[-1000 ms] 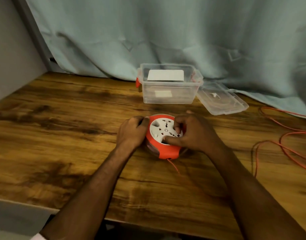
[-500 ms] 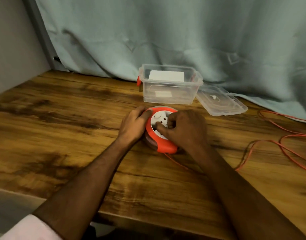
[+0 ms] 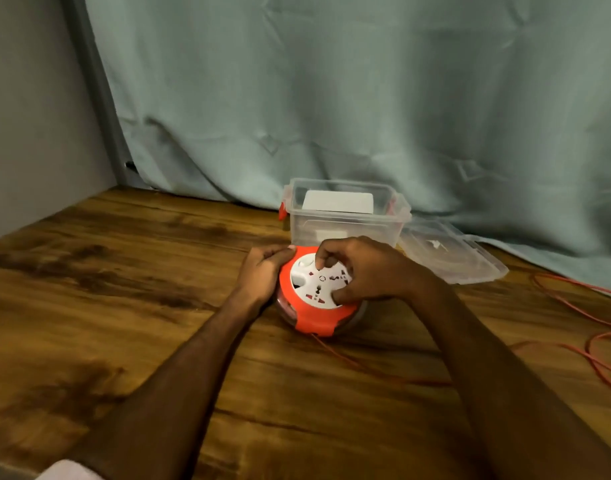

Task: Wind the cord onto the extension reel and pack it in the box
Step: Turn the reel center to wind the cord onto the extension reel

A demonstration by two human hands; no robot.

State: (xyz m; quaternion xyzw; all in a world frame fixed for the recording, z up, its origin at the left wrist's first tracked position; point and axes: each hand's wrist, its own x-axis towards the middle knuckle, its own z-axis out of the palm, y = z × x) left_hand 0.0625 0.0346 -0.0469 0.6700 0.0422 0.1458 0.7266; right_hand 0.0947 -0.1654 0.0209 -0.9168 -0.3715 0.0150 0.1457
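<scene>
Head view: wooden table (image 3: 131,306) carrying a lidless clear box (image 3: 345,220) at the back, with the orange extension reel (image 3: 314,318) just before it, its rim gripped by the left hand (image 3: 262,270), its white face pinched by the right hand (image 3: 370,271), and loose cord (image 3: 588,351) trailing right.

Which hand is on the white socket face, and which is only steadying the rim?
The right hand has its fingers on the white socket face; the left hand only cups the reel's orange left rim.
</scene>
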